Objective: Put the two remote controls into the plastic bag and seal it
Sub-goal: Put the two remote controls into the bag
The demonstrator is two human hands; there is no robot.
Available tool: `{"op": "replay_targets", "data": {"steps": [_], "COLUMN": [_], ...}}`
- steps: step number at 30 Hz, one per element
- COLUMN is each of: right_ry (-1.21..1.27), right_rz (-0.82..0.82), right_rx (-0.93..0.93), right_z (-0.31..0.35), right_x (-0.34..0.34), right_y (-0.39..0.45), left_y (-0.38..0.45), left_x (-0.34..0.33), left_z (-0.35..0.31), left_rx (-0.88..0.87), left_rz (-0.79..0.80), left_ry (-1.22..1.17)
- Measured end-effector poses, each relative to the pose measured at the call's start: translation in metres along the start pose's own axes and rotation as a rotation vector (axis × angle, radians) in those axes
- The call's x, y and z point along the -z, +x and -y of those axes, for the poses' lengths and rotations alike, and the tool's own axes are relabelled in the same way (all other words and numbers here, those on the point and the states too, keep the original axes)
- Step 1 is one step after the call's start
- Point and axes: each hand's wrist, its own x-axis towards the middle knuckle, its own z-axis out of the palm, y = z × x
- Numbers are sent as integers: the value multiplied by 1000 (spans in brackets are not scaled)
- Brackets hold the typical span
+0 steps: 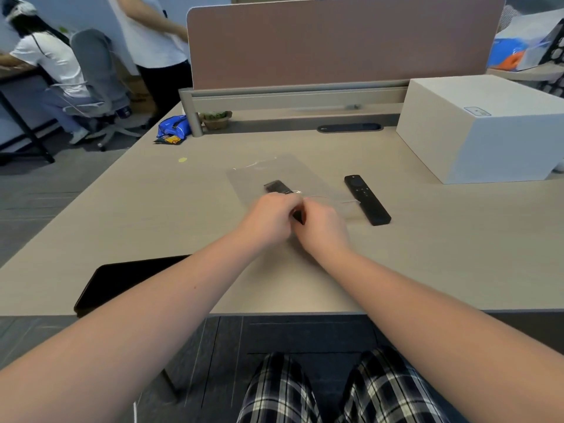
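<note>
A clear plastic bag [274,172] lies flat on the desk ahead of me. One black remote control [278,187] is partly inside the bag, its far end showing through the plastic and its near end hidden by my hands. My left hand [270,216] and my right hand [320,225] meet at the bag's near opening, fingers curled on the bag's edge and the remote. A second black remote control [367,199] lies bare on the desk just right of the bag, touched by neither hand.
A big white box [488,129] stands at the right rear. A dark tablet [122,282] lies near the front left edge. A blue snack packet [172,128] and small plant [216,119] sit by the brown divider [335,41]. People are at the left.
</note>
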Motion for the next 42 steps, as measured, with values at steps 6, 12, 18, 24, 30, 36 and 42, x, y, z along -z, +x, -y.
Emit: {"op": "replay_targets", "data": {"steps": [6, 12, 18, 24, 30, 36, 42], "right_ry": [78, 77, -17, -124, -44, -185, -294], "right_rz": [56, 61, 83, 171, 103, -302, -141], "right_rx": [33, 51, 153, 148, 163, -138, -272], "right_z": [-1, -9, -9, -4, -17, -76, -96], "right_x": [-10, -16, -25, -23, -9, 29, 42], "right_y": [19, 23, 27, 32, 18, 2, 9], "left_y": [2, 2, 1, 3, 4, 5, 4], "left_x": [-1, -5, -8, -9, -10, -12, -11], "left_z": [11, 21, 24, 28, 27, 25, 19], "left_rx": [1, 29, 32, 48, 69, 83, 77], "left_rz": [17, 2, 26, 35, 51, 22, 12], "left_ry": [-12, 14, 28, 61, 73, 69, 63]}}
